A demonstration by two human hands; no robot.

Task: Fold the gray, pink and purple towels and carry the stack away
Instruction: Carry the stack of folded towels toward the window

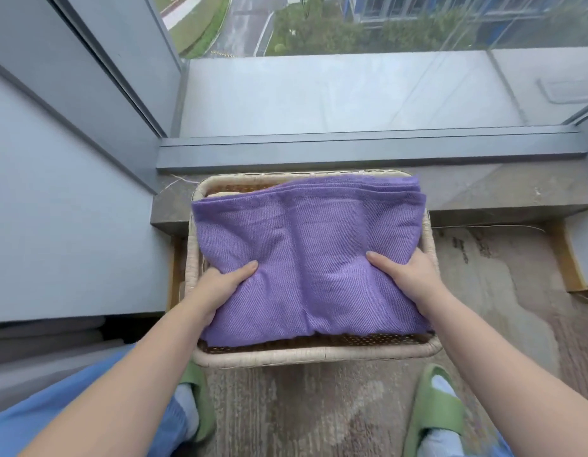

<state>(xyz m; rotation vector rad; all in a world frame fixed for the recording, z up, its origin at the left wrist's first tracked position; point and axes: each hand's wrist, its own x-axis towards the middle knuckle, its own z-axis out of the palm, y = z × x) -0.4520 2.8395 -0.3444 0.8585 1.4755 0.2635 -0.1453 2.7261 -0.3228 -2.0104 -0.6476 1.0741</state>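
Purple towel [306, 239] folded, in wicker basket [312, 355], both hands gripping.

One purple towel [306, 258], centre of frame. One wicker basket [312, 356] beneath. Two hands: left hand [217, 285], right hand [408, 275]. Two green slippers [434, 413] along the bottom edge.

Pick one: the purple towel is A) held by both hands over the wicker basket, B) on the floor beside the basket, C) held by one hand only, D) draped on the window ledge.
A: the left hand and right hand each grip a side of the purple towel, over the wicker basket.
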